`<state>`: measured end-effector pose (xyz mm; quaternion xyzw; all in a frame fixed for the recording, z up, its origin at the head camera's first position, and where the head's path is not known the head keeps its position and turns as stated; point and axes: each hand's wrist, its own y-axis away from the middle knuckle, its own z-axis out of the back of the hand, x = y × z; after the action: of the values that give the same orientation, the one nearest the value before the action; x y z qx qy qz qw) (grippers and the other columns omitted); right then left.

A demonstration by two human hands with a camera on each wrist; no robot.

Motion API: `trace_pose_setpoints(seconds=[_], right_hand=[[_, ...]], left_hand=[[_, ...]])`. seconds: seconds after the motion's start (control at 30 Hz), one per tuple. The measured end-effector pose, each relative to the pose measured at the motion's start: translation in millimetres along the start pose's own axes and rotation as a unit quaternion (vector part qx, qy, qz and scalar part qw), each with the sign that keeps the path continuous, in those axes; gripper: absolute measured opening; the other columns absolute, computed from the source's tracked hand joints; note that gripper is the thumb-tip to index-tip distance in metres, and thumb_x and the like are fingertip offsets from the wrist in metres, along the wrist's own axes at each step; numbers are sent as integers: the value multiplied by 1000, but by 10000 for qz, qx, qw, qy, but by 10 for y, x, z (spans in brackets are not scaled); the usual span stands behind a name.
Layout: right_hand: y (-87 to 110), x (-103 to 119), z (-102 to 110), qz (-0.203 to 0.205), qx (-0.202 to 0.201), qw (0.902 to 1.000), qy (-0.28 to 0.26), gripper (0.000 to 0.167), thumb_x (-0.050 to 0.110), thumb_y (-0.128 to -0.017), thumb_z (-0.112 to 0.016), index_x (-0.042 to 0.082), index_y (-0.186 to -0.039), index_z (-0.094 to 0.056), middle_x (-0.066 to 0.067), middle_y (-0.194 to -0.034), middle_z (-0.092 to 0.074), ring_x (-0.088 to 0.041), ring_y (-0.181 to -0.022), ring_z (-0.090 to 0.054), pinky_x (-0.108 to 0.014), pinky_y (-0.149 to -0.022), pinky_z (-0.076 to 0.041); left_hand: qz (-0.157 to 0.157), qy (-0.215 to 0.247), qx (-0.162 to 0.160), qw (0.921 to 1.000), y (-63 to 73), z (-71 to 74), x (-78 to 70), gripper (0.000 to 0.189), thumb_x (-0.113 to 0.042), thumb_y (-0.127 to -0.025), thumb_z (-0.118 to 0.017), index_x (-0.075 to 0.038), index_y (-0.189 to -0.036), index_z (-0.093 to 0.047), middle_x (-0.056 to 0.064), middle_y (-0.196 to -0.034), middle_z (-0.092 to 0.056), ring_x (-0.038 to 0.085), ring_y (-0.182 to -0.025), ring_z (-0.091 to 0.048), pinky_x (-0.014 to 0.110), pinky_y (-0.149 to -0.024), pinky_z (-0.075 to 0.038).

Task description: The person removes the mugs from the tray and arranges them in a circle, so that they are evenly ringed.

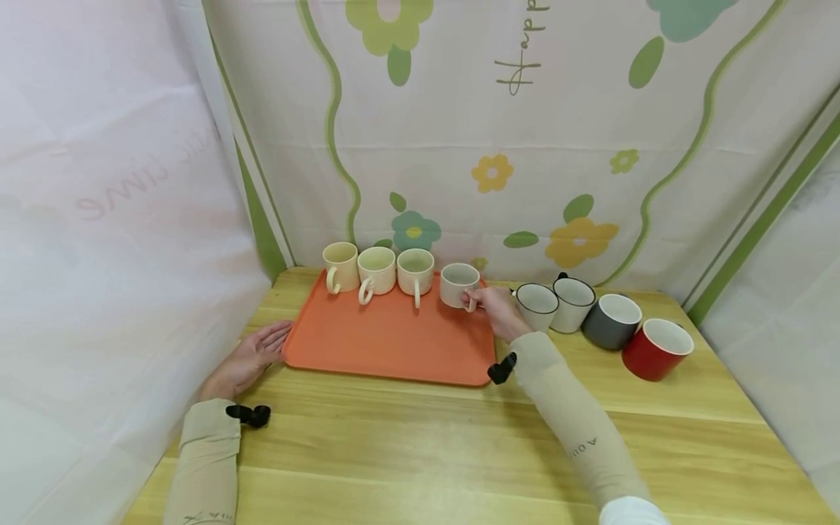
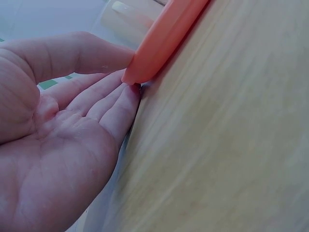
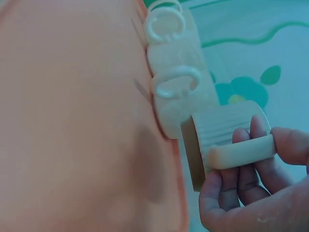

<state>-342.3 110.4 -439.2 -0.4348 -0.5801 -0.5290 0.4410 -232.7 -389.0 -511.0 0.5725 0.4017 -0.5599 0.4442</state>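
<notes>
My right hand (image 1: 494,306) grips a pale ribbed mug (image 1: 458,286) by its handle. In the right wrist view the fingers curl through the handle (image 3: 241,152), and the mug's base is raised off the orange tray (image 1: 394,343), whose surface carries a shadow. Along the tray's back edge stand three cream mugs in a row: a yellowish one (image 1: 340,264) at the left, a middle one (image 1: 377,270) and one to the right (image 1: 415,271), handles toward the front. My left hand (image 1: 252,357) touches the tray's left side near the front corner, fingers straight and thumb against the rim (image 2: 159,43).
On the wooden table (image 1: 367,452), right of the tray, a slanting row holds a white mug with dark rim (image 1: 538,312), a similar mug (image 1: 569,310), a dark grey mug (image 1: 610,328) and a red mug (image 1: 652,357). Printed cloth (image 1: 420,109) hangs behind.
</notes>
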Motion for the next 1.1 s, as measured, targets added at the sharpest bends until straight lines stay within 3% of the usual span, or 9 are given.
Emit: trace_pose_setpoints(seconds=[0.2,0.37,0.57,0.83,1.1], right_hand=[[281,79,390,430,1071,9911,666,26,9,-105,-63,3,-88,-82,4,-77,-77,-8,-80,-71,-24,-82,-61],[503,80,907,814,2209,9623,1363,30,12,-107,-59,9,-89,-82,8,-84,-76,-8,-93,-62,-25,-88,-52],[837,-2,1496,1184,3147,9290,1548,32,8,-109,-53,-1,-90,-77,6,-100,-73,-7,-107,-60,-28,-99,-40],[1282,-98,2249,1598,3592,9142,988,39,-9,-108,-40,-1,-100,-78,2,-125,-75,-7,-119,-65,-21,-100,-46],[1615,-307,3000,1608,3392,9226,887,47,-15,-107,-30,-4,-108,-76,5,-135,-72,2,-132,-59,-12,-101,-46]], left_hand=[[6,120,40,9999,-1,-7,6,84,13,-102,-54,7,-167,-1,32,-174,2,47,-160,3,9,-113,-44],[-59,173,84,9998,-6,2,12,83,15,-101,-53,8,-166,-1,33,-174,3,46,-160,3,11,-114,-45],[-64,172,103,9998,-3,11,6,84,15,-101,-54,9,-166,-1,32,-174,3,47,-160,4,11,-113,-45],[-33,144,102,9998,19,16,11,84,14,-102,-54,8,-166,0,31,-174,4,48,-160,4,10,-113,-45],[-26,120,94,9999,39,9,32,84,12,-102,-54,7,-166,-1,31,-174,3,48,-160,4,10,-112,-45]])
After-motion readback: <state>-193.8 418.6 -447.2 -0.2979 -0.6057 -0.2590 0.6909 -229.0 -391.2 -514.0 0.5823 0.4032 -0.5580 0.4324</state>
